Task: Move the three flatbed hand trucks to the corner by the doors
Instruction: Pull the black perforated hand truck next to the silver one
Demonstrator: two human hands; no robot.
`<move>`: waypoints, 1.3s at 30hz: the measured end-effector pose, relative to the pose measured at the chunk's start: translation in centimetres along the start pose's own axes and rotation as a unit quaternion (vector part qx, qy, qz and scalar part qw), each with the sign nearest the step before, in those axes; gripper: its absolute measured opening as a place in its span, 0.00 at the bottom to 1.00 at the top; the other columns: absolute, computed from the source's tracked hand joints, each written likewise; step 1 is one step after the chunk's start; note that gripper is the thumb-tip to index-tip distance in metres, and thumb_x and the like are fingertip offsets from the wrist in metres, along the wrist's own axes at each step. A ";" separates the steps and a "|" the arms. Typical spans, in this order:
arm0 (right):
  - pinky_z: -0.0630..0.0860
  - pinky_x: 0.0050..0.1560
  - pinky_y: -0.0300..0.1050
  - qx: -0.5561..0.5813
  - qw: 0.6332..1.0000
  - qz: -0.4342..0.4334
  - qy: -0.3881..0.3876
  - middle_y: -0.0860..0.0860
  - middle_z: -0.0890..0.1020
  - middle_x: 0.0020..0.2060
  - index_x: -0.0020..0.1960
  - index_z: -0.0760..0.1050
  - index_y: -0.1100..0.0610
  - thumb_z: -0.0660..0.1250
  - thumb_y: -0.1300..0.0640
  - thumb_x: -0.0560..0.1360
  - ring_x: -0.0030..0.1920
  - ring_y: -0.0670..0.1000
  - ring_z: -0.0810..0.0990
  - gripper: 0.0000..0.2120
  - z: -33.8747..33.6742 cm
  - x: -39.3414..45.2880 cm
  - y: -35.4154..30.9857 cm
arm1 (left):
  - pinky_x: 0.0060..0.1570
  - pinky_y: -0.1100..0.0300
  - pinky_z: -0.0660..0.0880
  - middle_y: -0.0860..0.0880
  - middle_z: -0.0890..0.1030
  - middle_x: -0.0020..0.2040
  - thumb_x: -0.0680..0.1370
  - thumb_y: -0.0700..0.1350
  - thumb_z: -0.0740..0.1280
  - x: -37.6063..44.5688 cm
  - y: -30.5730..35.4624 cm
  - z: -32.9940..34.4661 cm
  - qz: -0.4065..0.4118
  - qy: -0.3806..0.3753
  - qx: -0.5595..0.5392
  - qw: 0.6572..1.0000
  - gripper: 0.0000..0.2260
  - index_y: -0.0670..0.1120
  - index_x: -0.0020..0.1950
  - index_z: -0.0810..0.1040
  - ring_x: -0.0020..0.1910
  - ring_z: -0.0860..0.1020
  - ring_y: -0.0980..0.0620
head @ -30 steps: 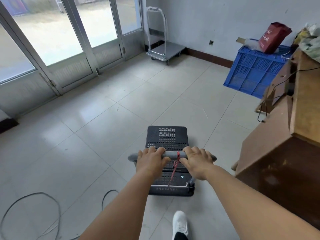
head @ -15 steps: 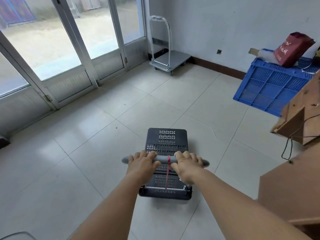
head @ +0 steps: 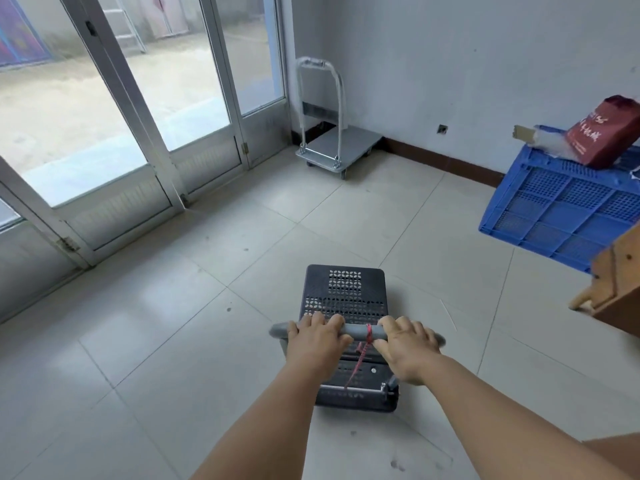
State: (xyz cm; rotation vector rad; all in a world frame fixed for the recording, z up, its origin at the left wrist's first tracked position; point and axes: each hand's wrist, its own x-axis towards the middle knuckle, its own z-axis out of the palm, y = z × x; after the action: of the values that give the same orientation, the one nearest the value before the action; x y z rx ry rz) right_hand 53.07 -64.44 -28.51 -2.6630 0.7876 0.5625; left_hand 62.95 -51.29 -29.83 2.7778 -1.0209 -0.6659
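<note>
A small black flatbed hand truck (head: 346,292) with a perforated deck stands on the tiled floor in front of me. Its grey handle bar (head: 358,331) carries a red string at the middle. My left hand (head: 317,344) grips the bar left of the string, and my right hand (head: 407,348) grips it on the right. A silver flatbed hand truck (head: 341,145) with an upright chrome handle is parked in the far corner, beside the glass doors (head: 145,109) and the grey wall. No third truck is in view.
A blue plastic crate (head: 568,202) stands at the right with a red paper bag (head: 607,133) on top. A wooden furniture edge (head: 613,289) juts in at the right. Open tiled floor lies between the black truck and the corner.
The black truck has rolled forward with both hands on its bar, so the corner, doors and silver truck are nearer. The wooden desk and floor cable have dropped out of view.
</note>
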 end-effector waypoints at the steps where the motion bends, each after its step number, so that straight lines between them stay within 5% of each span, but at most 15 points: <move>1: 0.58 0.67 0.50 0.002 1.000 0.002 0.002 0.52 0.68 0.63 0.64 0.62 0.48 0.51 0.44 0.80 0.65 0.55 0.65 0.15 -0.7 1.4 -0.3 | 0.70 0.41 0.56 0.46 0.70 0.63 0.81 0.56 0.52 1.5 -0.4 -0.8 0.002 0.000 0.001 1.000 0.14 0.52 0.63 0.66 0.66 0.65 0.43; 29: 0.59 0.67 0.56 0.034 0.999 -0.019 0.009 0.55 0.69 0.65 0.66 0.61 0.51 0.52 0.48 0.81 0.65 0.59 0.65 0.16 -21.2 44.5 -5.6 | 0.66 0.49 0.60 0.50 0.69 0.62 0.81 0.57 0.53 46.4 -8.4 -21.3 0.041 0.001 0.056 0.998 0.17 0.55 0.67 0.65 0.66 0.63 0.48; 39: 0.59 0.68 0.56 0.033 0.999 0.039 0.011 0.55 0.68 0.67 0.68 0.59 0.51 0.50 0.47 0.81 0.66 0.59 0.65 0.17 -27.9 57.6 -6.6 | 0.70 0.47 0.57 0.47 0.68 0.66 0.81 0.56 0.54 62.4 -9.7 -27.1 0.096 -0.011 0.054 0.994 0.18 0.54 0.69 0.65 0.71 0.58 0.45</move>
State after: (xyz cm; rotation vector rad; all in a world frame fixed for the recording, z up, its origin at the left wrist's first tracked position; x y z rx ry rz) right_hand 109.12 -96.04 -28.76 -2.5924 0.9029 0.5191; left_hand 122.89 -85.01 -30.60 2.7167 -1.3458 -0.6332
